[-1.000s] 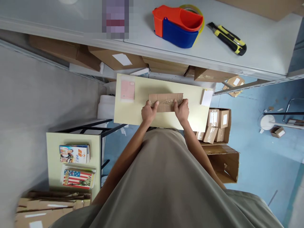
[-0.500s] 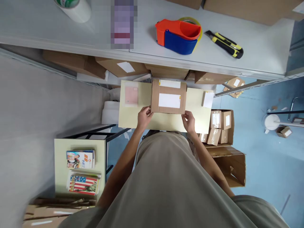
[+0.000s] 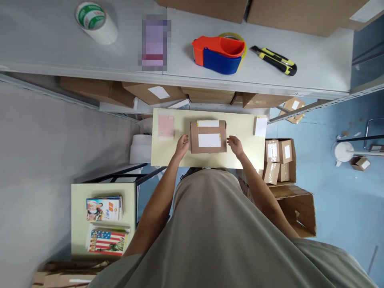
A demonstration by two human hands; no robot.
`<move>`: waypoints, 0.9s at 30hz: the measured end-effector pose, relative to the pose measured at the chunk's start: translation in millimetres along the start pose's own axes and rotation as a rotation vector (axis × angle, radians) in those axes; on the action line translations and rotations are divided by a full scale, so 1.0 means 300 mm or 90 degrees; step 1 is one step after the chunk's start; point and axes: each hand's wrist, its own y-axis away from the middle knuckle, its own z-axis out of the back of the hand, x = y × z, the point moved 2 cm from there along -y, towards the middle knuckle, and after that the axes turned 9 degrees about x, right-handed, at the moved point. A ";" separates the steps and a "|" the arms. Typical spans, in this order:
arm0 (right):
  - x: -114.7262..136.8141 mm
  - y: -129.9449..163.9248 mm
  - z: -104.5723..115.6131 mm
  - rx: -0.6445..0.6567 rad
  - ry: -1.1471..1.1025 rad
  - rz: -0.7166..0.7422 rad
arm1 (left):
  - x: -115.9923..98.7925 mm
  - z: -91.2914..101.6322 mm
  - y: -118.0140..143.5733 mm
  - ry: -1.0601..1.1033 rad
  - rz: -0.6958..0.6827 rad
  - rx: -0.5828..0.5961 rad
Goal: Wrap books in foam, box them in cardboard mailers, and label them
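Note:
A small brown cardboard box with two white labels on its top rests on the pale yellow table. My left hand is just left of the box, fingers slightly curled and apart, with a narrow gap to the cardboard. On the opposite side my right hand is beside the box, its fingers loosely apart and holding nothing. A pink slip in a clear sleeve lies left of the box. Toward the table's right end sits a stack of white labels.
Above the table, a grey shelf bears a tape dispenser, a utility knife and a tape roll. At right stands an open carton of small boxes. Magazines lie on a side table.
Both hands have let go of the box and moved to its sides. The box, held tilted or raised before, now rests flat on the table. The view has shifted slightly.

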 end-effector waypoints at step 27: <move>0.073 0.198 -0.010 0.042 -0.162 -0.024 | -0.090 0.005 0.211 0.121 -0.040 0.045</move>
